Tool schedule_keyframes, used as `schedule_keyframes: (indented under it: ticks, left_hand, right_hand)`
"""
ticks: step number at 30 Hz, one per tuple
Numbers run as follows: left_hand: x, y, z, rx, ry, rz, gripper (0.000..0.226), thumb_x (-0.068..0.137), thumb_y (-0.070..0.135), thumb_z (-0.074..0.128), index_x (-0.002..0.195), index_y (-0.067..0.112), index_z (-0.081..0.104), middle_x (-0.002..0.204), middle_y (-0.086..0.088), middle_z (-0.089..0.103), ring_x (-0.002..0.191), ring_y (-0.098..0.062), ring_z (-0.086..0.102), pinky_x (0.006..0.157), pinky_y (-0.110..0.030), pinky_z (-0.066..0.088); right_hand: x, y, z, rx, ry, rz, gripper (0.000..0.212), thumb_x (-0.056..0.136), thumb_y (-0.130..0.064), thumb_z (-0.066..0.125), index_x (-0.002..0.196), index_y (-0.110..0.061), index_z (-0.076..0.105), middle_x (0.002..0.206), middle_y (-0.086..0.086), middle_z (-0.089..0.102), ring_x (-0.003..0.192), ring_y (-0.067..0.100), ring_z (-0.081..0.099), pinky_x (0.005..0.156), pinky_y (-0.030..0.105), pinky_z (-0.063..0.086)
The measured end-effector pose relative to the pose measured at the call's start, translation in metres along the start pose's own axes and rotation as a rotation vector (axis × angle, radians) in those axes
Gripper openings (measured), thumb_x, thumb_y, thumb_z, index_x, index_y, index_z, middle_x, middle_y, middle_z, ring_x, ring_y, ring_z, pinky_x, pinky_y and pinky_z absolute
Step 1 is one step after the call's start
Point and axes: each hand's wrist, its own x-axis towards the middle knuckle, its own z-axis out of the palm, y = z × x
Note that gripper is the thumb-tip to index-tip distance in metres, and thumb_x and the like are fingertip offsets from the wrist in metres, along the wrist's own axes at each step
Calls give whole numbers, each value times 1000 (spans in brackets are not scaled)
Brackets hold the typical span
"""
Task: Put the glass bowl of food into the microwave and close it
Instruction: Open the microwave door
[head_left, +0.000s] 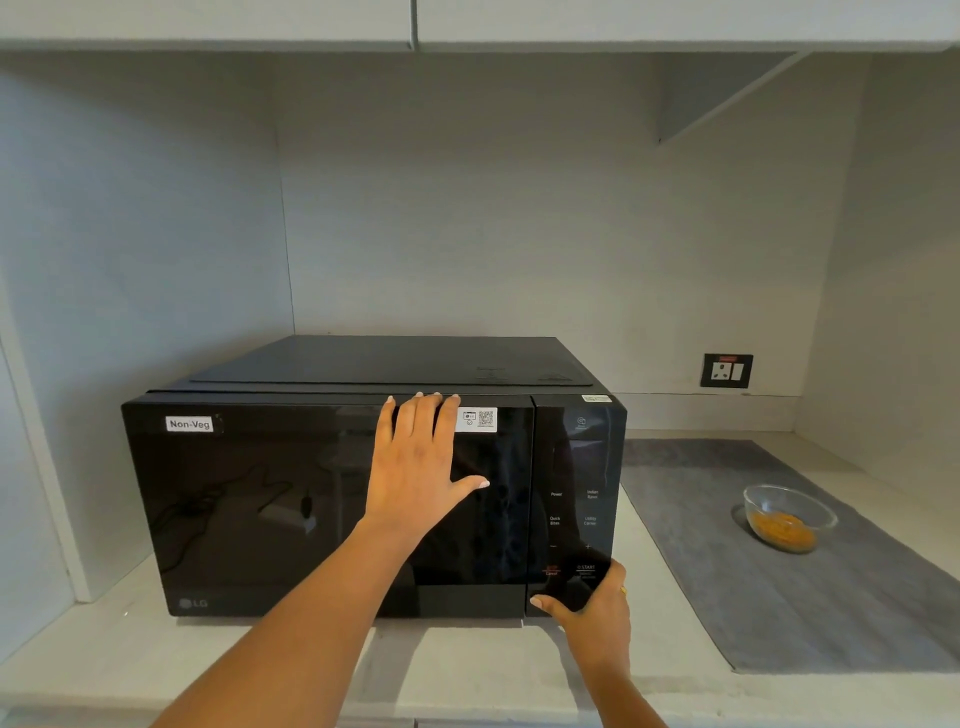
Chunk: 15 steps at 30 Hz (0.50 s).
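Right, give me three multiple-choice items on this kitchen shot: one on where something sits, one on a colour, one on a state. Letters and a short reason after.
1. Where is the glass bowl?
A. inside the microwave
B. on the grey mat right of the microwave
C. on top of the microwave

2. What colour is the food in the bowl?
A. green
B. white
C. orange-yellow

3. How is the microwave door?
A. shut
B. wide open
C. taken off

Answers:
1 B: the bowl rests on the grey mat, apart from the microwave.
2 C: the food at the bottom shows orange-yellow through the glass.
3 A: the door lies flush with the front, the left hand flat against it and the right hand at the lower corner of the control panel.
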Motion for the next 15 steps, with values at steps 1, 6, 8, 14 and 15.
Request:
schedule_keyframes:
  ticks: [1,6,8,14,15]
  left_hand:
    - [0,0,0,1,1,0,95,45,71,75,113,7,64,104,-13,69,99,-31,67,93,-52,49]
    - [0,0,1,12,6,-1,95,44,72,75,113,7,64,104,-13,69,99,-31,67,93,-51,49]
    - [0,0,1,14,8,-1,95,44,72,75,112,7,64,104,-13,69,98,-31,67,93,-51,49]
    - [0,0,2,12,10,-1,95,45,73,74,113,7,64,104,-12,69,99,-31,67,93,-51,49]
    - [0,0,2,12,11,-1,95,45,73,74,114,7,64,104,-12,69,99,-31,67,93,-51,49]
  right_hand:
    - [0,0,0,2,6,0,78,64,-12,82,124,-9,34,120,16,55,108,33,56,95,44,49]
    - [-2,-1,2,7,30,7,76,63,-12,83,122,-9,34,118,17,56,106,33,56,93,44,50]
    - [-3,-2,2,12,38,16,75,63,-12,83,121,-9,35,117,17,56,105,33,57,93,44,50]
    - [-3,-3,3,6,59,31,76,61,-13,84,120,-9,36,115,17,57,103,33,58,91,45,51]
    - [-3,-4,3,3,61,33,76,61,-14,84,120,-9,36,114,17,57,102,32,58,91,45,51]
